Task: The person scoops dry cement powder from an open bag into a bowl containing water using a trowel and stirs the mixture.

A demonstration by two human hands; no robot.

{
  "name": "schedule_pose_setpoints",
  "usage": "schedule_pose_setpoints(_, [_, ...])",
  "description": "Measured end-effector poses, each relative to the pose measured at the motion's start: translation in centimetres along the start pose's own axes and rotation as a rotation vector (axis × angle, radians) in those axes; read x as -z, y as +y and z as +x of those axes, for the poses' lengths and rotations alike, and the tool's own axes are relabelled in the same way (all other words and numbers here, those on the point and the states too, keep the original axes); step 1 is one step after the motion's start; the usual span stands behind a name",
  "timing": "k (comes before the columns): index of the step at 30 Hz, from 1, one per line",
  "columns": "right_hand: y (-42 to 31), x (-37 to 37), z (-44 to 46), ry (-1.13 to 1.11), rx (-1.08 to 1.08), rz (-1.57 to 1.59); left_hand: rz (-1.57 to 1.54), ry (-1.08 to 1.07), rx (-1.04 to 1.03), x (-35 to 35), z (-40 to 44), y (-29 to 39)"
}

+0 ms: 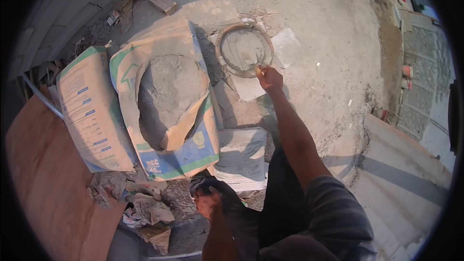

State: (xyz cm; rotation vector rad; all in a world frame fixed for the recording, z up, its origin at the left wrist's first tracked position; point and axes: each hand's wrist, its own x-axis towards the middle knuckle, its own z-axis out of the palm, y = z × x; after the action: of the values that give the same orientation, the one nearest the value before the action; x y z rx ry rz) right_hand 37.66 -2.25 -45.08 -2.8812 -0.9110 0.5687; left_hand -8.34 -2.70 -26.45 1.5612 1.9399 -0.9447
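Note:
My right hand [270, 79] is closed on the yellowish handle of a trowel-like tool [260, 71] at the near rim of a round pan [220, 58]. Grey mortar or wet cement [241, 46] fills much of the pan; the tool's blade is hard to make out. Down by my bent knee [205, 182], my left hand [209, 202] rests on the dark trouser leg, holding nothing I can see. Left of the pan lies a torn-open cement bag [181, 162], its grey powder [174, 82] showing through a large hole.
Another paper bag [94, 111] leans at the left beside a brown board [53, 164]. Crumpled paper [150, 210] lies below. A flat pale sack [240, 159] is near my legs. A block wall [63, 12] rises upper left, with a wood offcut [161, 1] near it.

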Motion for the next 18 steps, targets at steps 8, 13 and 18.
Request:
schedule_pose_setpoints(8, [-2.7, 4.0, -6.1, 0.382, 0.146, 0.111, -0.019, -0.026, 0.022, -0.2, 0.3, -0.5])
schedule_pose_setpoints(13, [-12.1, 5.1, -9.3, -0.365, 0.382, 0.513, -0.015, -0.038, 0.035, -0.7, 0.6, -1.2])
schedule_pose_setpoints(18, [-21.3, -3.3, -7.3, -0.74, 0.471, 0.476, -0.017, -0.152, 0.046, 0.2, 0.5, -1.3])
